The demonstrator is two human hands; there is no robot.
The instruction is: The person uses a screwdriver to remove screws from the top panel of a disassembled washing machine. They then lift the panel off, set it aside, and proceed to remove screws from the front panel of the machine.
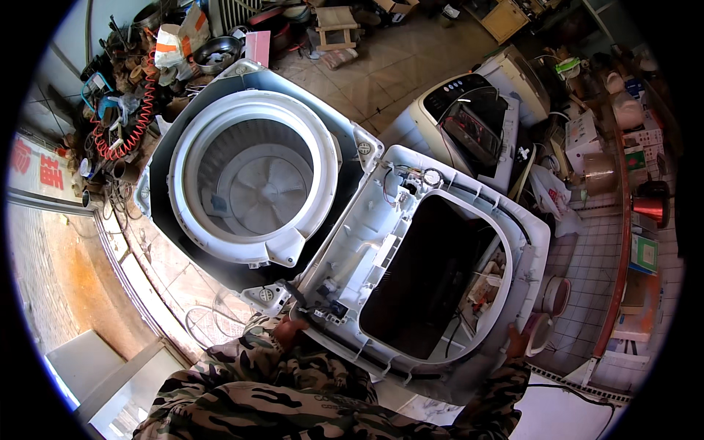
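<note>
A washing machine's top cover (524, 275), turned underside up, leans off the near right side of an open washing machine (180, 176). Wiring, a round part (433, 177) and a black hose show along the cover's inner face. My left hand (288, 331) is closed on the cover's near left corner, beside the machine's front corner bracket (265, 295). At the far end of the same near edge, my right hand (518, 342) grips the cover's right corner. Inside the machine, the tub and its finned pulsator (268, 183) lie exposed.
A second washing machine (447, 125) stands at the upper right. Bowls, a red coiled hose (121, 139) and other clutter fill the upper left. Shelves with boxes (638, 253) line the right wall. White buckets (541, 334) sit beyond my right hand.
</note>
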